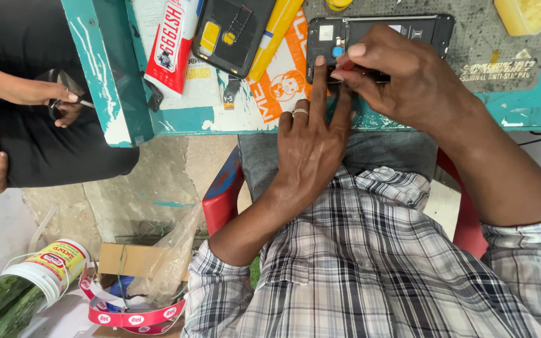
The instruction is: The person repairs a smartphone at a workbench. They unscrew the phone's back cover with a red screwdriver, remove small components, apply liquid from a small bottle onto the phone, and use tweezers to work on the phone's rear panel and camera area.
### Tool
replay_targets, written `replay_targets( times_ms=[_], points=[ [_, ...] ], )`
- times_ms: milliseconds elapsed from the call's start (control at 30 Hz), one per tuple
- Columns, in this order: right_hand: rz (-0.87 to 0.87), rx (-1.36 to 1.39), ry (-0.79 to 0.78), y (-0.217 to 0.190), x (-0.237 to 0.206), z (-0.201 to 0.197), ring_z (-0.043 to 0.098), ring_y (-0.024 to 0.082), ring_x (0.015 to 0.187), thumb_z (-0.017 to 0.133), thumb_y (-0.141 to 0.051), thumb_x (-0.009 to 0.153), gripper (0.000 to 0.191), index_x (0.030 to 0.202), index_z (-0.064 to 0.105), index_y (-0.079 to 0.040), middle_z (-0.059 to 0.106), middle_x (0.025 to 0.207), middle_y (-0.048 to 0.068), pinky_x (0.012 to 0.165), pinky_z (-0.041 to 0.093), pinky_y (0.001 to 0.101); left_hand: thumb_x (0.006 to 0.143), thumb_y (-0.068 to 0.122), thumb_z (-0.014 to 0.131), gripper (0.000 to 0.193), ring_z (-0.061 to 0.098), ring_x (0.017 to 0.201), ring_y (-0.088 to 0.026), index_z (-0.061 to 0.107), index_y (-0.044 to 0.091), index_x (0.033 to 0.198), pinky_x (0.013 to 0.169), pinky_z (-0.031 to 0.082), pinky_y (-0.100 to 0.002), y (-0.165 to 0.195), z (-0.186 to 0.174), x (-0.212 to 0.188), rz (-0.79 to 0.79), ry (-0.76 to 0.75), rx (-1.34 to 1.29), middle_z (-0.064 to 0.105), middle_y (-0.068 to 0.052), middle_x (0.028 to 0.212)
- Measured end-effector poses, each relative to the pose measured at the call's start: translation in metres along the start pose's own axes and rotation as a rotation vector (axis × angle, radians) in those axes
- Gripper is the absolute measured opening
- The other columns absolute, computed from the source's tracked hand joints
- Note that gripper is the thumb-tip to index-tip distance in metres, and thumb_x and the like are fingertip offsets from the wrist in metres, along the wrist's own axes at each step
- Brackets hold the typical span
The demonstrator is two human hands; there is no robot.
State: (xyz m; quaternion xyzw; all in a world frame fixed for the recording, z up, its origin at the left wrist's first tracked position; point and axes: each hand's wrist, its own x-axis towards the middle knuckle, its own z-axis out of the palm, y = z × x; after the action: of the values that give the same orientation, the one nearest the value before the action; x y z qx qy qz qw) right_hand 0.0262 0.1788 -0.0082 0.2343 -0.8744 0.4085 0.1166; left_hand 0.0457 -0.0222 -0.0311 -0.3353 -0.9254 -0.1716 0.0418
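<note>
Pressing down near the top centre of the frame, the left hand lies flat with its fingers spread, the index fingertip on the lower left corner of the opened black phone and a ring on one finger; the right hand comes in from the right and pinches something small and reddish between thumb and forefinger against the phone's lower edge, though what it is cannot be made out. The phone rests back side up, its inner parts showing, on a grey mat that covers the upper right of the teal surface. Just left of it lie a yellow tool handle, a second black phone shell with yellow patches, and a red and white tube. A yellow box sits in the upper right corner. At the left edge another person's hand holds small scissors, well apart from the phone. A white tub stands on the floor at lower left
</note>
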Motion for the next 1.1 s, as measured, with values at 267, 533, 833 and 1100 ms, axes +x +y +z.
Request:
replay_targets(
  times_ms=[267,533,833,1100],
  points=[
    [-0.09,-0.014,0.027,-0.003,0.001,0.005,0.073,0.028,0.099,0.077,0.007,0.101,0.074,0.15,0.028,-0.02,0.065,0.108,0.014,0.076,0.061,0.0326,0.101,0.027,0.07,0.043,0.068,0.098,-0.027,0.064,0.009,0.139,0.075,0.052,-0.042,-0.003,-0.001,0.0,-0.007,-0.003,-0.027,0.035,-0.024,0.164],
    [-0.127,-0.07,0.03,0.0,-0.012,0.007,0.074,0.029,0.097,0.073,0.011,0.1,0.076,0.15,0.025,-0.02,0.067,0.112,0.016,0.075,0.062,0.0335,0.103,0.03,0.07,0.044,0.068,0.098,-0.027,0.063,0.009,0.141,0.076,0.052,-0.042,-0.004,0.005,-0.004,-0.013,0.002,-0.038,0.035,-0.023,0.164],
    [-0.096,-0.053,0.066,0.001,-0.022,0.013,0.075,0.026,0.098,0.072,0.009,0.108,0.052,0.139,0.036,-0.014,0.069,0.116,0.013,0.076,0.062,0.0298,0.102,0.024,0.071,0.044,0.065,0.09,-0.025,0.063,0.009,0.143,0.075,0.052,-0.041,-0.004,0.01,-0.006,-0.011,0.02,-0.04,0.035,-0.023,0.164],
    [0.126,-0.16,0.334,-0.009,-0.057,0.023,0.071,0.033,0.089,0.074,0.011,0.102,0.031,0.125,0.059,-0.005,0.065,0.107,0.021,0.073,0.061,0.0419,0.103,0.029,0.071,0.054,0.065,0.095,-0.026,0.056,0.015,0.153,0.081,0.052,-0.04,-0.005,0.002,-0.016,0.013,-0.061,-0.076,0.035,-0.02,0.167]
  ],
)
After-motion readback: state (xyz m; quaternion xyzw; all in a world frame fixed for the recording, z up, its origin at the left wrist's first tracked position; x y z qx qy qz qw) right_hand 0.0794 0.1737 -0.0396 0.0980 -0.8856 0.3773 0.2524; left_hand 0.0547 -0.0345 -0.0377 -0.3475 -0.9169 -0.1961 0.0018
